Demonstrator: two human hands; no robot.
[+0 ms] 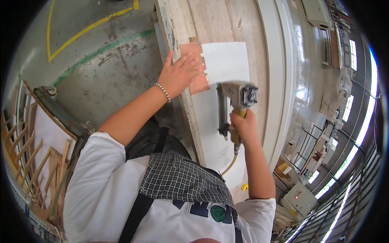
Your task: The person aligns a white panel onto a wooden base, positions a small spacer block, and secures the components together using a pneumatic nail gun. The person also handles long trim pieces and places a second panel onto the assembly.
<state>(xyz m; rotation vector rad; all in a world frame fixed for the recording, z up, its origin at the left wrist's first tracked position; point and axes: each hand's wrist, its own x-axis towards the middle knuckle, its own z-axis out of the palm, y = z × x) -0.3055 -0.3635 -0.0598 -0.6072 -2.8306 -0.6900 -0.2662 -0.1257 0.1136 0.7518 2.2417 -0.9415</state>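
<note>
My left hand lies flat, fingers spread, on a thin orange-brown piece with a notched right edge. That piece lies near the left edge of a long wooden workbench, partly over a white sheet. In my right hand is a pneumatic nail gun, gripped by its yellowish handle. It is held over the white sheet, to the right of the orange-brown piece. From the handle's lower end an air hose curves toward my apron. Whether the gun's nose touches anything, I cannot tell.
A small yellow object lies on the bench near my right forearm. Long pale boards run along its right side. At the lower left stands a rack with wooden strips. Yellow tape marks the floor at upper left.
</note>
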